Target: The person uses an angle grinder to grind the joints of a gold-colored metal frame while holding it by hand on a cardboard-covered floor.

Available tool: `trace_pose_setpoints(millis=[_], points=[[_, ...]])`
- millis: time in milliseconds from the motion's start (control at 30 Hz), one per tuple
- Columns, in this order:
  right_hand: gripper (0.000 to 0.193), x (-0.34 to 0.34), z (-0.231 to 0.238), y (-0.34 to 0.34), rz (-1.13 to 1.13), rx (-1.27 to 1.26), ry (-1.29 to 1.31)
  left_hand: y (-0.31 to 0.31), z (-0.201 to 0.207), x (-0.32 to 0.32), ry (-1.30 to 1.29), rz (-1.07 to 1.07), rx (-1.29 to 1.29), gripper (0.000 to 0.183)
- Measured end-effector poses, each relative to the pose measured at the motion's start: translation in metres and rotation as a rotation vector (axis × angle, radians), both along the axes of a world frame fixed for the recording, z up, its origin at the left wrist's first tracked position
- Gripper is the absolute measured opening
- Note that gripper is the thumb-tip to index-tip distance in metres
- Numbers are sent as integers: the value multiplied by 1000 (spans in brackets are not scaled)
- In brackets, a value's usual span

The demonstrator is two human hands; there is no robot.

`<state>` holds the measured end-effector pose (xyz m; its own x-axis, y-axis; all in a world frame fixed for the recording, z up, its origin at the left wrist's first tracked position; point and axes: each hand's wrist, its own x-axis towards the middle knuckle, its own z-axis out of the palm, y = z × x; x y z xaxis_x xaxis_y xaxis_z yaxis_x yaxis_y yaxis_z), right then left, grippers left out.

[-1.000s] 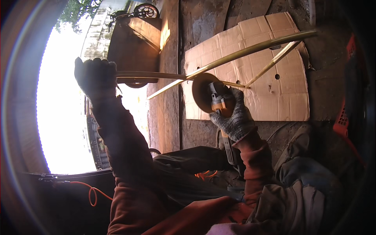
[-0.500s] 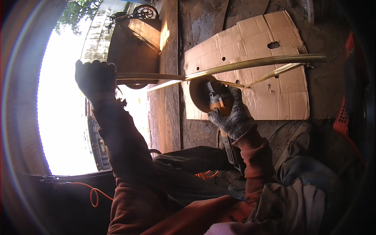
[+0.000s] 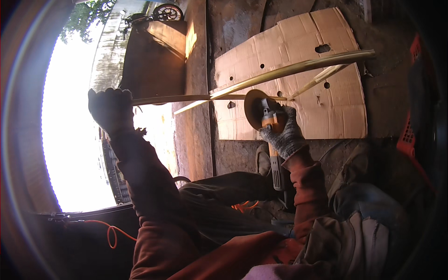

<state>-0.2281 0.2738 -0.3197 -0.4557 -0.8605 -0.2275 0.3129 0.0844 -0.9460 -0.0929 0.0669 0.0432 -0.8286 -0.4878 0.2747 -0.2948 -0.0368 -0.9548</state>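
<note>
My left hand (image 3: pixel 112 109), in a dark glove, is closed around the left end of a long thin bar (image 3: pixel 170 99). That bar belongs to an open frame of yellowish-brown bars, whose material I cannot make out. Its curved bar (image 3: pixel 298 69) runs out to the right, and a slanting bar (image 3: pixel 322 78) meets it near its far end. In a grey knit glove, my right hand (image 3: pixel 288 133) grips the orange-and-black head of an angle grinder (image 3: pixel 276 161). The grinder's round disc (image 3: pixel 255 111) stands by the lower bar; whether they touch is unclear.
A large cardboard sheet (image 3: pixel 289 119) with holes lies on the ground beneath the frame. A motorbike wheel (image 3: pixel 168 12) shows at the upper left, near a dark brown panel (image 3: pixel 151 67). An orange hose (image 3: pixel 111 228) loops at lower left; a red crate (image 3: pixel 407 140) stands at right.
The grinder has moved right along the frame, and its disc has turned to show more of its face. My left hand has sunk slightly while the frame's right end has risen.
</note>
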Motion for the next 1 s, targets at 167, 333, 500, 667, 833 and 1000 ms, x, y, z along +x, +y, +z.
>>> trace_pose_setpoints(millis=[167,333,500,667,833,1000], points=[[71,4,67,4,208,44,83,15,-4,18,-116,201,-12,25],[76,21,27,4,139,121,145,20,-12,36,-98,326,-69,25],[71,9,-22,4,27,137,-69,11,-21,68,-147,442,-114,24],[74,29,29,-2,207,101,60,2,-31,101,-237,487,-30,25],[78,39,18,5,63,10,73,2,-28,106,-260,525,-34,24],[73,2,-33,6,64,335,-116,2,-29,102,-200,585,-21,22]])
